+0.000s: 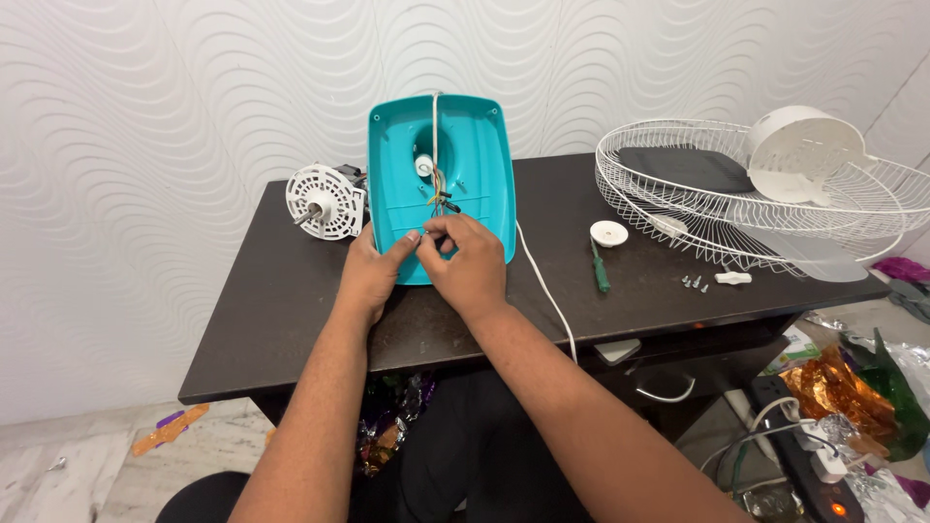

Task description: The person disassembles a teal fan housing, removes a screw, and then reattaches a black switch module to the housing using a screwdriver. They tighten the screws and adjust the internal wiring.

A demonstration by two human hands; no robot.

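Teal fan base (484, 155): lies upside down near the back middle of the dark table (281, 320), hollow underside up, a white hub in its well.
Wires (438, 199): a thin bundle of coloured leads runs down the middle of the base to the fingers.
Left hand (373, 271): rests on the near left edge of the base, thumb and forefinger pinched shut on a wire end.
Right hand (470, 261): lies over the near edge of the base, fingertips closed on the same wires, touching the left fingertips.
White cord (547, 295): leaves the base on its right side and drops over the front edge of the table.
Motor (325, 200): white vented housing with a shaft, just left of the base.
Green screwdriver (601, 268): lies right of the cord, below a round white cap (608, 232).
Screws (694, 283): a small cluster further right, beside a white clip.
Fan guard (678, 208): white wire grille at the right end of the table, holding a dark pad and a white round cover (804, 155).
Floor, right: shiny orange and green foil wrappers (852, 387), and a power strip with a lit switch.
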